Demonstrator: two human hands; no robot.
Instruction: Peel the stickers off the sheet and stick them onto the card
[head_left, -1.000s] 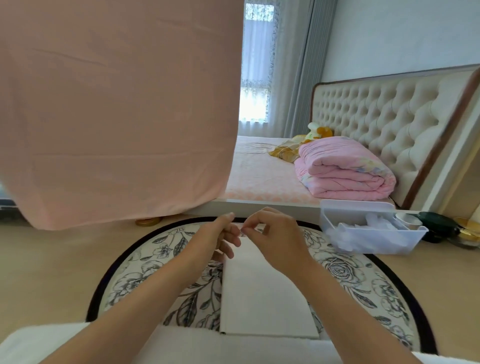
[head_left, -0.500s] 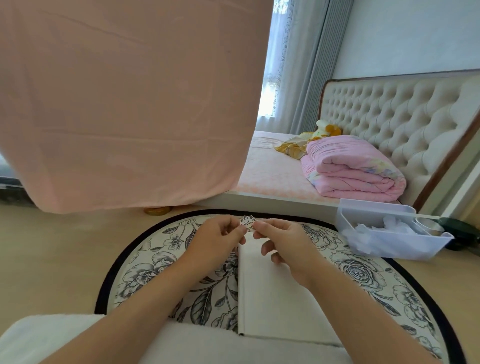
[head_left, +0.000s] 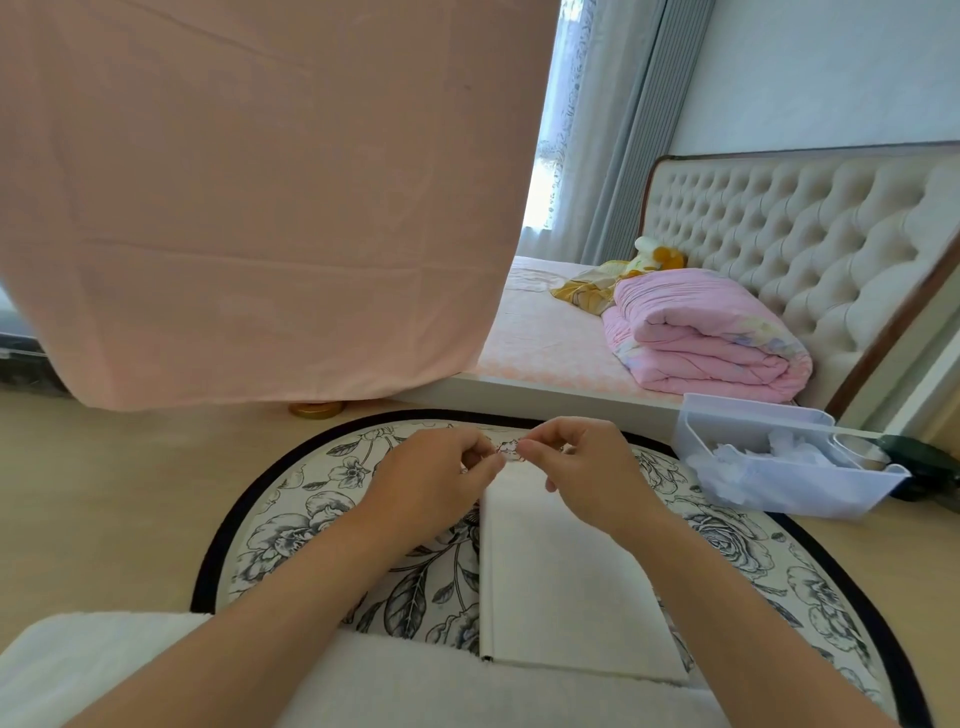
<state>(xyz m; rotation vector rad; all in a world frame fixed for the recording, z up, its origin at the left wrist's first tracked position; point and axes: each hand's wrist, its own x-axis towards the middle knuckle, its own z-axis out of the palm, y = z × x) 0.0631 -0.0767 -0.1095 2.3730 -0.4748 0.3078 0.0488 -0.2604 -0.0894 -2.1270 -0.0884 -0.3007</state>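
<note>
- My left hand (head_left: 436, 478) and right hand (head_left: 582, 467) each pinch one small sticker (head_left: 508, 448) between thumb and fingertip, just above the far edge of the white card (head_left: 561, 582).
- A second ago my fingers hid it; now it shows between them, lifted clear of the card.
- I judge the peeling nearly done and the sticking still ahead, though I can't tell if backing remains.

A card (head_left: 561, 582) is laid on a rug (head_left: 291, 525), right of its middle. Over the card's far edge a sticker (head_left: 508, 448) is pinched between the left hand (head_left: 431, 478) and the right hand (head_left: 582, 467). A bin (head_left: 810, 491) is set on the floor (head_left: 104, 493) right of the rug. A bed (head_left: 540, 353) is placed behind, with a folded quilt (head_left: 701, 338) laid on it.
</note>
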